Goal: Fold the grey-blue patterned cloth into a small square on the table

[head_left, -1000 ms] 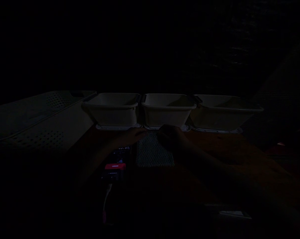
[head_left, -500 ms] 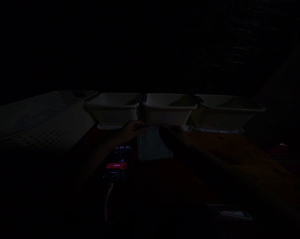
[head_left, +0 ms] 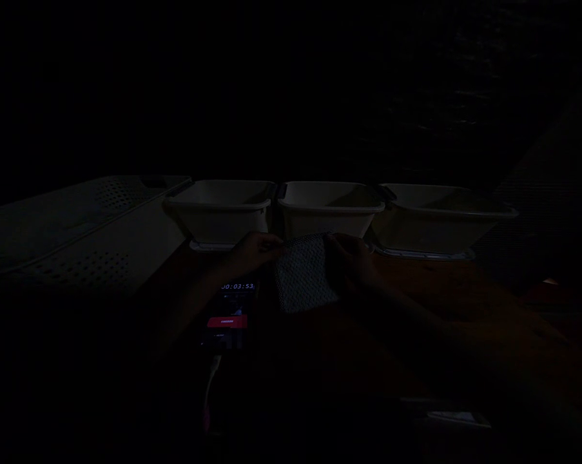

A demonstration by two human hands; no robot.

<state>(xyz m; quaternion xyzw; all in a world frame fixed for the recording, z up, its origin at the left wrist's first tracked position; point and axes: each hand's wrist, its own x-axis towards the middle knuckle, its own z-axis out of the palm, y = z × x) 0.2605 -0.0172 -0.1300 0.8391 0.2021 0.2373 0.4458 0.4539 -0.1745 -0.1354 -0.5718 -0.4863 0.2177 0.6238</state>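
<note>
Between my hands hangs a light, textured square cloth (head_left: pixel 305 274), woven or knitted by its look, with a darker edging. My left hand (head_left: pixel 256 250) pinches its upper left corner. At the upper right, my right hand (head_left: pixel 351 258) is closed on the cloth's edge, its fingers mostly lost in the dark. The cloth is slightly tilted, its right side higher. Below my left forearm lies a lit phone (head_left: pixel 227 316) showing a running timer and a red button. The picture is very dark, so fine detail is hidden.
Three pale tubs stand in a row behind my hands: a left tub (head_left: pixel 218 216), a middle tub (head_left: pixel 329 216) and a right tub (head_left: pixel 436 225). A large perforated basket (head_left: pixel 145 238) is at the left. A white cable (head_left: pixel 211 380) runs from the phone across the wooden table (head_left: pixel 416 290).
The cloth has shifted a little to the right and turned, its right side rising. My right hand has moved right and slightly up with it. The phone's timer has advanced.
</note>
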